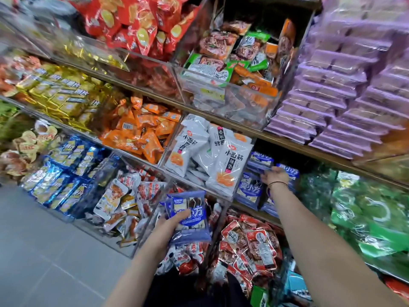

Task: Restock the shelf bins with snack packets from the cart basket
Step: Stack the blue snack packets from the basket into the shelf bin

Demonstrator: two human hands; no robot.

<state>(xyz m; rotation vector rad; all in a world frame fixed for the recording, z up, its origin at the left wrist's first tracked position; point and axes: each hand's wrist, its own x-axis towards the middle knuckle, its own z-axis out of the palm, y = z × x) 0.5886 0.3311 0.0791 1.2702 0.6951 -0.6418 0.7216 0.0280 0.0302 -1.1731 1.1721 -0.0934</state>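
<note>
My left hand [171,224] grips a small stack of blue-violet snack packets [190,214] with white lettering, held in front of the lower shelf bins. My right hand [275,176] reaches into the shelf bin [250,191] that holds matching blue-violet packets, under the bin of white packets [212,151]. Its fingers touch the packets inside the bin; the hand is blurred and whether it holds one is unclear. The cart basket is out of view.
Clear acrylic bins line three wooden shelves: orange packets [141,127], gold packets [64,94], blue foil packets [64,171], red-and-white packets [250,244] below, green bags [363,209] at right, purple packs [336,89] above. Grey floor tiles [44,251] lie at lower left.
</note>
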